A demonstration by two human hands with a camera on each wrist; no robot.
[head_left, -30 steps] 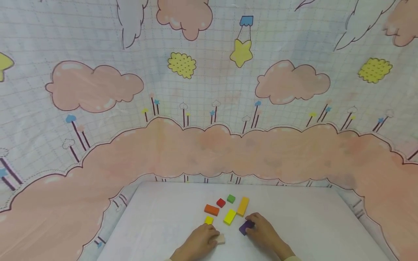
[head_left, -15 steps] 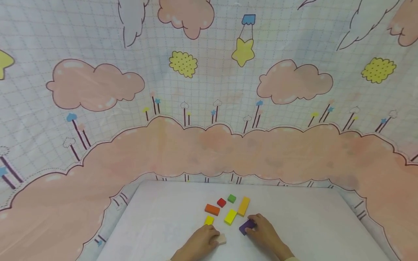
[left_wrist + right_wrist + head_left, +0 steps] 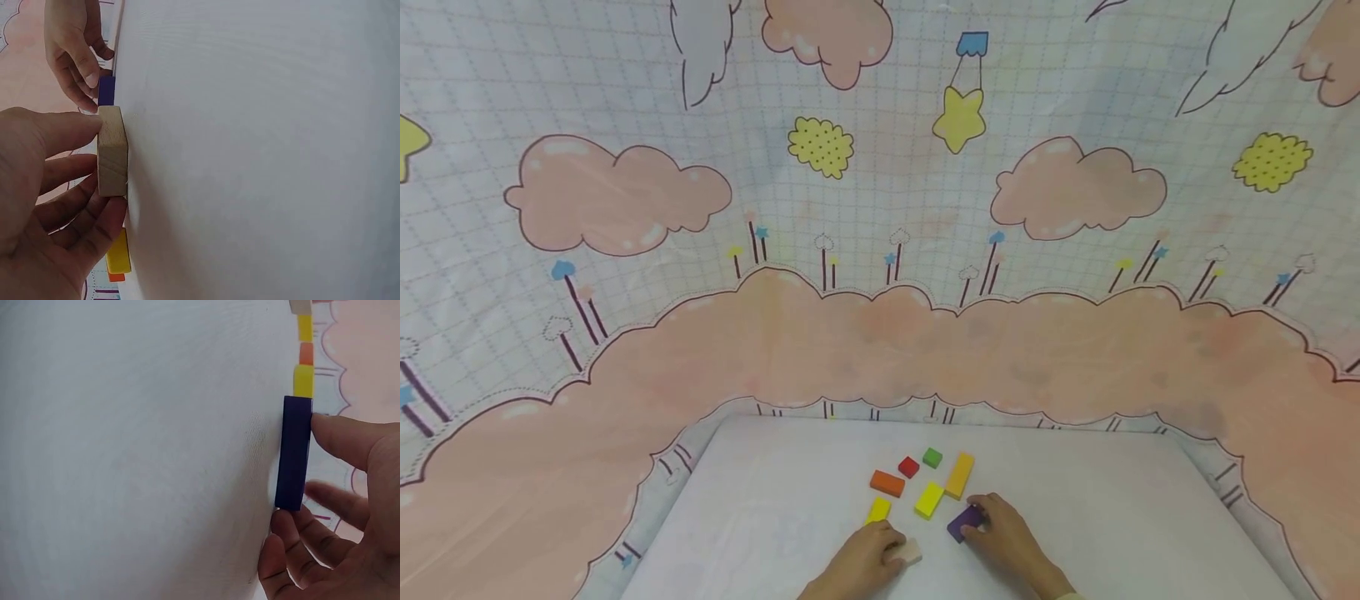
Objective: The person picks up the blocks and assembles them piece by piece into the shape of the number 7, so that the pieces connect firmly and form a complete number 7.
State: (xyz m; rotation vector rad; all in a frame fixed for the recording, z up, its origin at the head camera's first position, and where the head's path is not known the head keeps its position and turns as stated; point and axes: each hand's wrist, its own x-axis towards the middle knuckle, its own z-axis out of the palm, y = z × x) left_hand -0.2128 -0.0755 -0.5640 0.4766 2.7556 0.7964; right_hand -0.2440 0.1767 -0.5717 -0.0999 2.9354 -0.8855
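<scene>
"Looking at the left hand point(image 3: 863, 557), what has it got?"

"A plain wooden block point(image 3: 112, 153), gripped between thumb and fingers, which part only as wide as the block. One end pokes out toward the other hand."

"And the right hand point(image 3: 1009, 535)?"

"Gripping the purple block point(image 3: 294, 453) likewise, one end jutting toward the left hand."

"What's around them?"

"A half-hidden yellow block point(image 3: 877, 510) sits just beyond the left hand's fingers. A second yellow block point(image 3: 929, 501) lies past the gap between the hands, beside the long amber block point(image 3: 959, 476)."

"The rest?"

"The orange block point(image 3: 887, 483), red block point(image 3: 908, 467) and green block point(image 3: 932, 457), farther from the hands on the white table point(image 3: 1075, 483)."
</scene>
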